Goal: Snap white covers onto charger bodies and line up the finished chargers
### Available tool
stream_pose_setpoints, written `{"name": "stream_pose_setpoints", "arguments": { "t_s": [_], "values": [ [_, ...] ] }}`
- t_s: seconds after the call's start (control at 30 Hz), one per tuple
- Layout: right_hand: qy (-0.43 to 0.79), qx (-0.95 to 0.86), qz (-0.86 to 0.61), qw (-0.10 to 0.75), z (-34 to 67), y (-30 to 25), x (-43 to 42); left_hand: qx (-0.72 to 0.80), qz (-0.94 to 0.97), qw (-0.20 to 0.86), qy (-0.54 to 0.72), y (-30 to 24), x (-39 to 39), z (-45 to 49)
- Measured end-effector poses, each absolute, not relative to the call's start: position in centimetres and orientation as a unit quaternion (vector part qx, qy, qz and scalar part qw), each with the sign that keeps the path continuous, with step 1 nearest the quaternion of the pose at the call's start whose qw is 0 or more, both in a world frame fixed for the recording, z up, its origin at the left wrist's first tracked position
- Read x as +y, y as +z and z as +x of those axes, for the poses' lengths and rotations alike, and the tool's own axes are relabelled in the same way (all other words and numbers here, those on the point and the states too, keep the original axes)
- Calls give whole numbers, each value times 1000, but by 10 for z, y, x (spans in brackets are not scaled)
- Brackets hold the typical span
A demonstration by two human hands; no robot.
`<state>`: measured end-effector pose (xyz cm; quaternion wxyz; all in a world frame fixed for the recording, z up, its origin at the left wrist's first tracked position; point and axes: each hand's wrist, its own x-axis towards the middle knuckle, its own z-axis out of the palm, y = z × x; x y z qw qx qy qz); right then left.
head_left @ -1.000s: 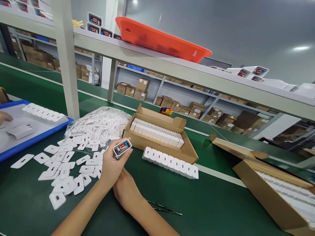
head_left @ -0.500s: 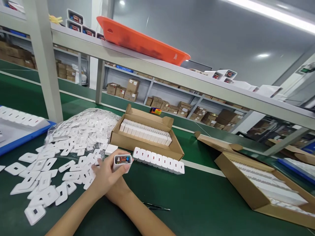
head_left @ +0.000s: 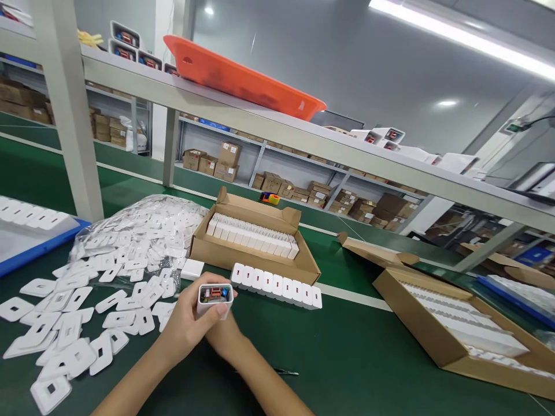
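My left hand (head_left: 186, 323) is closed around a white charger casing (head_left: 224, 311), whose open end faces me and shows a circuit board with red and blue parts inside. Just behind and below it is my right hand (head_left: 225, 335); its fingers are hidden by the casing and my left hand. Left of my hands lie many loose white end covers (head_left: 119, 319) with small slots, spilling from a clear plastic bag (head_left: 143, 231). Beyond the casing stands a row of white chargers (head_left: 277, 284) with slotted covers. A single white casing (head_left: 191, 269) lies beside the row.
An open cardboard box (head_left: 255, 263) of white chargers sits behind the row. Another filled box (head_left: 416, 329) stands at right. Tweezers (head_left: 286, 371) lie near my right forearm. A blue tray (head_left: 43, 247) is at left. An orange tray (head_left: 243, 81) rests on the overhead shelf.
My right hand has moved right, from the loose end covers to behind the casing. My left hand still holds the casing in nearly the same place. The view has shifted slightly.
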<state>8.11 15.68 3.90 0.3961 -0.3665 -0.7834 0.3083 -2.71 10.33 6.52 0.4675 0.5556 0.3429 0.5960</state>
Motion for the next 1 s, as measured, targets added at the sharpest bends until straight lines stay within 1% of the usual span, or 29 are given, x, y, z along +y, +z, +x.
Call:
{"name": "stream_pose_setpoints", "arguments": {
  "t_s": [0.17, 0.23, 0.3, 0.37, 0.47, 0.63, 0.73, 0.8, 0.93, 1.0],
  "values": [
    [316, -733, -397, 453, 135, 84, 149, 350, 546, 540, 536, 66, 93, -13],
    [306, -735, -405, 449, 153, 103, 132, 351, 546, 562, 513, 64, 88, -6],
    [268, -765, -405, 423, 162, 115, 112, 350, 555, 569, 495, 62, 85, -2],
    [200, -799, -399, 403, 164, 119, 95, 346, 571, 570, 478, 59, 85, 0],
    [113, -817, -398, 402, 163, 113, 82, 334, 597, 568, 458, 57, 85, 2],
    [68, -831, -388, 393, 166, 105, 77, 321, 606, 579, 441, 60, 82, 4],
    [69, -843, -373, 381, 168, 105, 73, 318, 599, 590, 439, 60, 80, 5],
    [91, -849, -365, 371, 170, 107, 70, 325, 599, 587, 438, 58, 81, 5],
    [168, -858, -372, 313, 175, 114, 68, 355, 618, 553, 432, 51, 80, 6],
    [173, -862, -388, 276, 175, 115, 65, 364, 621, 533, 445, 47, 76, 6]
  ]
}}
